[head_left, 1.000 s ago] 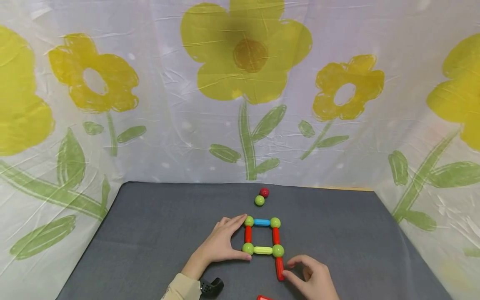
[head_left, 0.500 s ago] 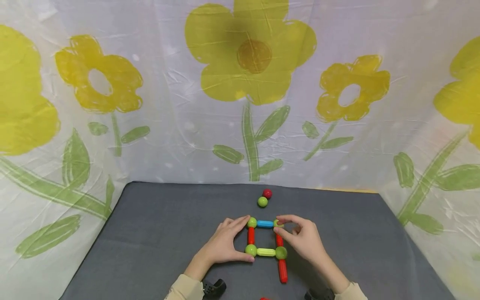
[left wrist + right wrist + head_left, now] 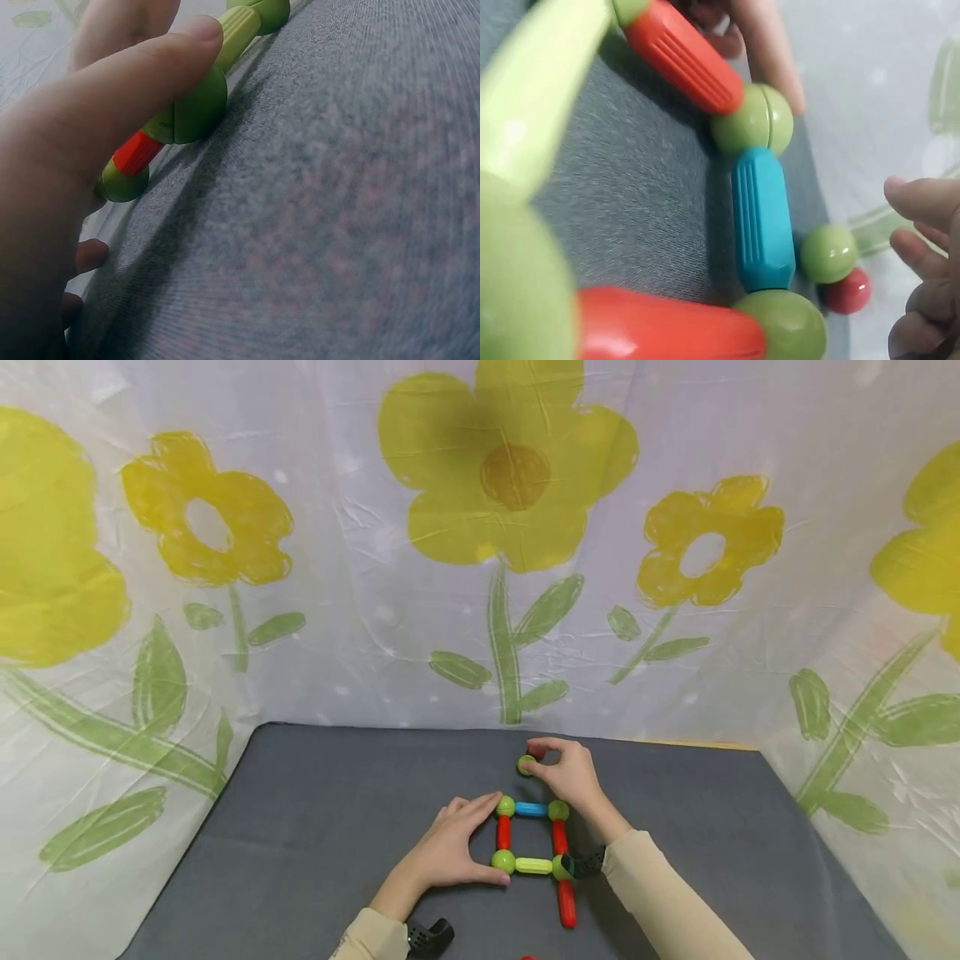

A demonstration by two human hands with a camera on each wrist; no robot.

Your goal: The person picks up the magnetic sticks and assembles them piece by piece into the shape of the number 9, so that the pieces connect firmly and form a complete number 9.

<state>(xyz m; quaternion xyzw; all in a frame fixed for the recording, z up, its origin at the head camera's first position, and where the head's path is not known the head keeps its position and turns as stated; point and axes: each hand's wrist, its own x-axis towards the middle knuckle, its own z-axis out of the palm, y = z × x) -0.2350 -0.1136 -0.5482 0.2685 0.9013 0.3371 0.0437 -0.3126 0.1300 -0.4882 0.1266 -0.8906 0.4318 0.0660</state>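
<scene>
A square of toy building rods and green balls lies on the dark cloth: a blue rod [image 3: 531,809] at the far side, a yellow-green rod [image 3: 534,866] at the near side, and red rods left and right. Another red rod [image 3: 567,904] extends toward me from the near right ball. My left hand [image 3: 446,843] holds the square's left side, thumb by the near ball [image 3: 199,109] and index fingertip at the far ball [image 3: 754,118]. My right hand [image 3: 570,771] is over a loose green ball [image 3: 829,253] and red ball [image 3: 847,290]; its fingers are apart from both in the right wrist view.
A dark grey cloth [image 3: 337,802] covers the table. Behind it hangs a pale curtain [image 3: 360,610] with printed yellow flowers. The tip of a red piece [image 3: 529,957] shows at the bottom edge. My right forearm crosses over the square's near right corner.
My right hand has moved from beside the near red rod, past the square's right side, to the loose balls at the back. My left hand stays at the square.
</scene>
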